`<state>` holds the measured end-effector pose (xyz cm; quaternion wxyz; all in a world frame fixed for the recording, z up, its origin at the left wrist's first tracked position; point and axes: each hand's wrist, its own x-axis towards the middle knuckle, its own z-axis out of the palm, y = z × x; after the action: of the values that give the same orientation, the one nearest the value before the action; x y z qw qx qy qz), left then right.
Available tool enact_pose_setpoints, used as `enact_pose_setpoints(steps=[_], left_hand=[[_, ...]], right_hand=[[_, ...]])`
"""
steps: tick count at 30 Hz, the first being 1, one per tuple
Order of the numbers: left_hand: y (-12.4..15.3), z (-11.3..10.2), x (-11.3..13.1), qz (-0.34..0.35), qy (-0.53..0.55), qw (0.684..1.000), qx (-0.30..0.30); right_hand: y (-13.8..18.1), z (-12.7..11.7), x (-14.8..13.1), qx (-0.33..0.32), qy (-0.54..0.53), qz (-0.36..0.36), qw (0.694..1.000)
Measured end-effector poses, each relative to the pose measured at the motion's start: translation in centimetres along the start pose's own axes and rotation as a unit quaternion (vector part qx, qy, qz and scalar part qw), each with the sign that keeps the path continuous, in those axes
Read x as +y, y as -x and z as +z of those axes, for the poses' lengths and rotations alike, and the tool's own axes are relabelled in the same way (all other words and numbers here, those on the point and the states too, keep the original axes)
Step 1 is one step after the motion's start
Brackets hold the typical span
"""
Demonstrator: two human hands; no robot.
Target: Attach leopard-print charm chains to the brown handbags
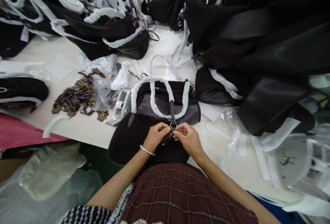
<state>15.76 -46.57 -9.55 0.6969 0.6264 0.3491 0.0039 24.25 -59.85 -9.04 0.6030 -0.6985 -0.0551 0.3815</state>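
Observation:
In front of me a black handbag [152,148] lies at the table's near edge, its two handles [152,96] wrapped in white paper. A metal ring [173,125] joins the base of one handle strap. Just below the ring hangs a dark beaded chain [166,139], partly covered by my fingers. My left hand [156,135], with a bangle on its wrist, pinches the chain near its top. From the other side my right hand [187,138] pinches at the same spot, thumb and forefinger closed close to the ring.
On the left of the table are a heap of brown beaded chains [74,95], clear plastic bags [101,91] and a tape dispenser [120,106]. More black handbags [108,31] crowd the back and right side. Another tape dispenser [304,162] stands at right.

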Motion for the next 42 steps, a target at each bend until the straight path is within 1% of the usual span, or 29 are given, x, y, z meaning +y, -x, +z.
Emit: enact_pose_setpoints(steps=[4, 7, 9, 11, 13, 15, 17, 20, 22, 24, 28, 32, 36, 39, 41, 42], left_hand=[[-0.3, 0.3, 0.2, 0.014, -0.013, 1.000, 0.001], [-0.2, 0.6, 0.4, 0.018, -0.005, 1.000, 0.023], [-0.2, 0.6, 0.6, 0.023, 0.047, 0.997, 0.061], [-0.3, 0.4, 0.9, 0.035, 0.127, 0.986, 0.103], [-0.5, -0.1, 1.3, 0.046, 0.171, 0.976, 0.125], [-0.6, -0.6, 1.6, 0.054, 0.138, 0.981, 0.123], [-0.6, -1.0, 1.7, 0.061, 0.046, 0.991, 0.108], [-0.6, -1.0, 1.7, 0.076, -0.087, 0.990, 0.082], [-0.7, -0.8, 1.5, 0.080, -0.120, 0.987, 0.072], [-0.8, -0.7, 1.2, 0.068, -0.112, 0.989, 0.069], [-1.2, -0.8, 0.6, 0.027, -0.047, 0.996, 0.070], [-1.2, -0.9, 0.7, 0.020, -0.019, 0.998, 0.058], [-1.1, -1.0, 0.9, 0.009, -0.024, 0.999, 0.046], [-1.1, -1.0, 1.0, -0.002, -0.031, 0.999, 0.040], [-1.1, -1.0, 1.1, 0.015, -0.073, 0.996, 0.039], [-1.0, -1.0, 1.1, 0.034, -0.111, 0.992, 0.040]], right_hand=[[-0.1, 0.1, 0.2, 0.001, 0.004, 0.007, 1.000], [-0.1, -0.1, 0.0, -0.010, 0.000, 0.018, 1.000], [0.0, -0.5, -0.3, -0.027, -0.001, 0.038, 0.999], [0.1, -1.2, -0.8, -0.044, -0.002, 0.063, 0.997], [0.1, -1.9, -1.4, -0.055, -0.003, 0.080, 0.995], [-0.2, -2.4, -1.8, -0.057, 0.001, 0.086, 0.995], [-0.7, -2.5, -2.0, -0.048, 0.030, 0.078, 0.995], [-1.6, -2.3, -1.9, -0.030, 0.114, 0.032, 0.993], [-2.0, -2.2, -1.7, -0.027, 0.154, 0.001, 0.988], [-2.1, -2.3, -1.5, -0.029, 0.172, -0.016, 0.984], [-1.6, -2.9, -1.2, -0.029, 0.185, -0.049, 0.981], [-0.9, -3.4, -1.3, -0.025, 0.206, -0.058, 0.977], [-0.6, -3.2, -1.3, -0.049, 0.189, -0.062, 0.979], [-0.6, -2.6, -1.1, -0.031, 0.140, -0.035, 0.989], [-0.7, -2.2, -1.1, -0.014, 0.103, -0.013, 0.995], [-0.7, -2.0, -1.1, -0.007, 0.089, -0.014, 0.996]])
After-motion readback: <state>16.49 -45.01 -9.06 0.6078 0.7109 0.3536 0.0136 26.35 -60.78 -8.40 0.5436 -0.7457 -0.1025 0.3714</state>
